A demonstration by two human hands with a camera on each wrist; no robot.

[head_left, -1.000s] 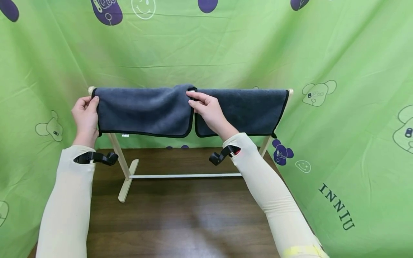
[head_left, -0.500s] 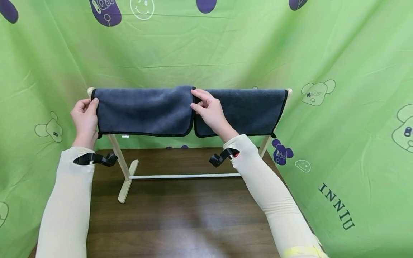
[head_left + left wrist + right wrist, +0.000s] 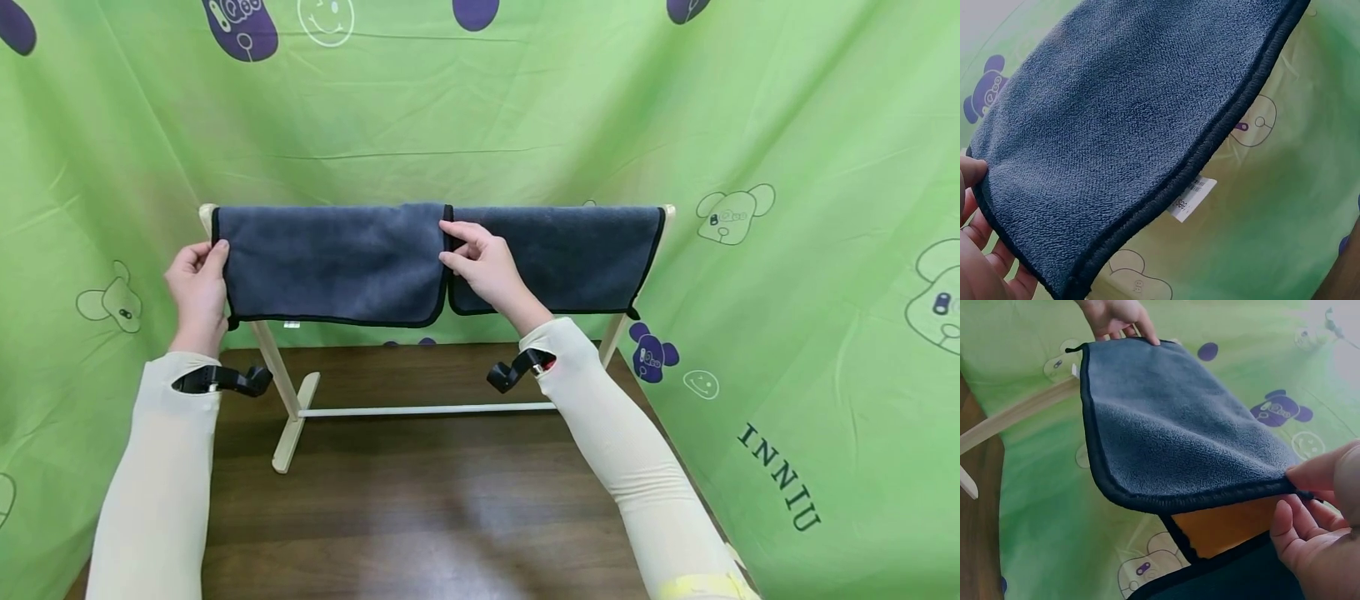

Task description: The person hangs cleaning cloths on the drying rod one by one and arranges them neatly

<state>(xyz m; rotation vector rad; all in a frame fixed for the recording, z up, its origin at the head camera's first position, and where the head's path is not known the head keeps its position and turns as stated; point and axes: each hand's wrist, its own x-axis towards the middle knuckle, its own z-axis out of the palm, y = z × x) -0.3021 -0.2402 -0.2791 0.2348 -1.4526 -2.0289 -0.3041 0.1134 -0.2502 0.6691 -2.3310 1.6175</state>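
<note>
A dark grey towel with black edging (image 3: 330, 262) hangs over the left half of a wooden rack (image 3: 273, 367). My left hand (image 3: 197, 287) pinches its left edge between thumb and fingers. At the opposite edge, my right hand (image 3: 487, 262) pinches the black border; in the right wrist view, thumb and fingers hold that border (image 3: 1229, 499). A second dark grey towel (image 3: 570, 258) covers the right half of the rack, partly behind my right hand. Under the left towel, the right wrist view shows an orange cloth surface (image 3: 1229, 525). A white label (image 3: 1192, 199) sticks out below the hem.
A white lower bar (image 3: 427, 410) joins the rack's legs near the brown wood-look floor (image 3: 390, 517). Green printed curtains (image 3: 480, 100) surround the rack at the back and sides. The rack's left foot (image 3: 296, 423) stands on the floor.
Both hands have lowered slightly with the left towel's edges. Its raised fold at the top right has flattened, and its front hem hangs a little lower. The right towel stays put.
</note>
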